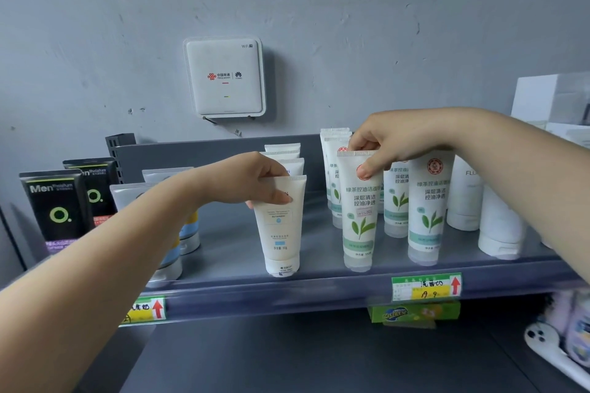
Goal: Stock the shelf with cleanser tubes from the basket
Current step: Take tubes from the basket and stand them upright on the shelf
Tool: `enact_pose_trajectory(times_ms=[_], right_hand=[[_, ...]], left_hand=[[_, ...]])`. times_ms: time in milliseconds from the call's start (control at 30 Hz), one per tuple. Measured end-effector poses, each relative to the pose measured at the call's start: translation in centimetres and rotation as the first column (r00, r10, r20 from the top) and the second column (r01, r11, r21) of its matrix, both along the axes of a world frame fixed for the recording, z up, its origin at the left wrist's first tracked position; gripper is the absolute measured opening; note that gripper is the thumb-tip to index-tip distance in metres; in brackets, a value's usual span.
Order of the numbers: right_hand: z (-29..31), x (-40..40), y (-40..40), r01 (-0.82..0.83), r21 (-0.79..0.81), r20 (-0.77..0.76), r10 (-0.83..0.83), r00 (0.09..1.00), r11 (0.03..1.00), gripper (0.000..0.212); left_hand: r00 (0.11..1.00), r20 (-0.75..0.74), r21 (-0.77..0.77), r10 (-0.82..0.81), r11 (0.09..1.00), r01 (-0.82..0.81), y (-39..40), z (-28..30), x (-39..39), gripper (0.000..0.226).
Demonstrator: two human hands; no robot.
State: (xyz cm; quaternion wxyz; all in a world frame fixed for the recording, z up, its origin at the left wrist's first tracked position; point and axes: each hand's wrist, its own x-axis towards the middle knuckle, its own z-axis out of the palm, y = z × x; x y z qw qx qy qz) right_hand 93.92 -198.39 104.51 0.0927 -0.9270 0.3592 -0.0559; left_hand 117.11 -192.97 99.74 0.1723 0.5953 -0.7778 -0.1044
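left hand: pinching top crimp of plain white plastic cleanser tube, standing cap-down at front of grey metal shelf.
right hand: pinching crimp of green-leaf white tube, front row, cap-down.
step: seat caps flat, labels forward, let go only once steady; neighbours close, tip risk.
basket: not in view.

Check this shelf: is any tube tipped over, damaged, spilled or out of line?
Nothing stands out. The cream tube in the left hand and the green-leaf tube in the right hand stand cap-down at the shelf front, upright like their rows behind. No spills show.
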Motion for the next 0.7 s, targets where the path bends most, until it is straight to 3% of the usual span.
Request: enact_pose_trajectory(times_ms=[233, 367, 433, 500, 567, 700], right_hand=[[0.7, 0.1, -0.7, -0.003, 0.088, -0.019, 0.004, 1.0, 0.996, 0.004], [2.0, 0.5, -1.4, 0.023, 0.079, 0.19, -0.038, 0.981, 0.997, 0.017], [2.8, 1.0, -2.3, 0.054, 0.043, 0.278, -0.063, 0.958, 0.998, 0.019], [3.2, 1.6, -3.3, 0.09, -0.053, 0.231, -0.076, 0.97, 0.995, 0.018], [3.3, 2.3, -4.3, 0.118, -0.155, 0.083, -0.107, 0.991, 0.981, 0.023], [2.9, 3.5, -5.9, 0.148, -0.191, -0.114, -0.171, 0.979, 0.971, 0.038]], left_hand=[[0.999, 0.049, 0.012, 0.015, 1.0, -0.015, -0.1, 0.7, 0.2, 0.021], [0.996, -0.083, -0.114, 0.027, 0.993, -0.037, -0.8, 3.2, 0.8, 0.019], [0.996, -0.08, -0.194, 0.035, 0.98, -0.05, -1.6, 4.6, 1.1, 0.017], [0.999, -0.003, -0.203, 0.048, 0.978, -0.047, -2.6, 5.4, 1.3, 0.015], [0.994, 0.085, -0.155, 0.071, 0.986, -0.057, -4.0, 5.7, 1.2, 0.018], [0.97, 0.231, -0.036, 0.071, 0.997, -0.064, -6.3, 5.1, 0.7, 0.028]])
